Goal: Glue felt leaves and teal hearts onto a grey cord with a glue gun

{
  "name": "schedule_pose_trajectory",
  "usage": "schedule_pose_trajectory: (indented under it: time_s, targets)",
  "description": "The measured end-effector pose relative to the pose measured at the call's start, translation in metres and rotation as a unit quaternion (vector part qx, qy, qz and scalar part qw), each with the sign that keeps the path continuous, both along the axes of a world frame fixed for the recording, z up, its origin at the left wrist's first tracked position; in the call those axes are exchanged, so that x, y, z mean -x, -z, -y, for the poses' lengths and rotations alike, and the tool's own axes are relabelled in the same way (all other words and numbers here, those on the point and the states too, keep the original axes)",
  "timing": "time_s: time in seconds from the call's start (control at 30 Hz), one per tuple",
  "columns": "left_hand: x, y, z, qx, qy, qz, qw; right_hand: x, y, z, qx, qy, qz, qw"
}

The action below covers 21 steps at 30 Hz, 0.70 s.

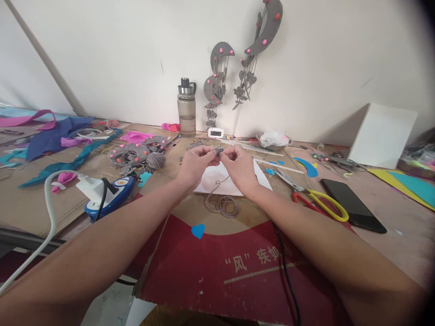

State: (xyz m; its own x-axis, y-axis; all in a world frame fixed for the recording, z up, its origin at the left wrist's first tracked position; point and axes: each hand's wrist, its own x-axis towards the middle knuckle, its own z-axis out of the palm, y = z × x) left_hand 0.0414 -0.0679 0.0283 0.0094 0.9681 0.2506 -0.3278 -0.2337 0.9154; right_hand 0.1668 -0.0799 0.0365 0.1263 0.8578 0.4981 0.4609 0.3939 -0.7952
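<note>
Cord [224, 207], thin and greyish, lies in loose loops on the cardboard [251, 217], just nearer than the white paper [261, 177], one strand running over that sheet. Above the paper's far part, the left hand [200, 164] pinches a small grey piece [219, 150], its shape unclear, and the right hand [238, 164] grips its right end. Scissors [307, 190] lie right, near a phone [351, 206]; a blue heart [198, 231] lies nearer, left of the loops.
</note>
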Motion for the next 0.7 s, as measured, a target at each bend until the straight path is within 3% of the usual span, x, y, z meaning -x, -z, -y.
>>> schedule_pose_trajectory:
  time_s: [0.4, 0.57, 0.7]
  targets:
    - [-0.0005, 0.0000, 0.0003, -0.016, -0.001, -0.014, 1.000, 0.0008, 0.0002, 0.0011, 0.002, 0.006, -0.007, 1.000]
    - [0.0006, 0.0006, -0.0004, -0.012, 0.017, -0.014, 1.000, -0.0002, 0.0022, -0.0005, -0.020, -0.012, -0.031, 0.999]
    - [0.0027, -0.0004, -0.0003, 0.002, 0.043, -0.004, 0.999, -0.0031, 0.0046, -0.0053, 0.006, -0.033, -0.025, 0.999]
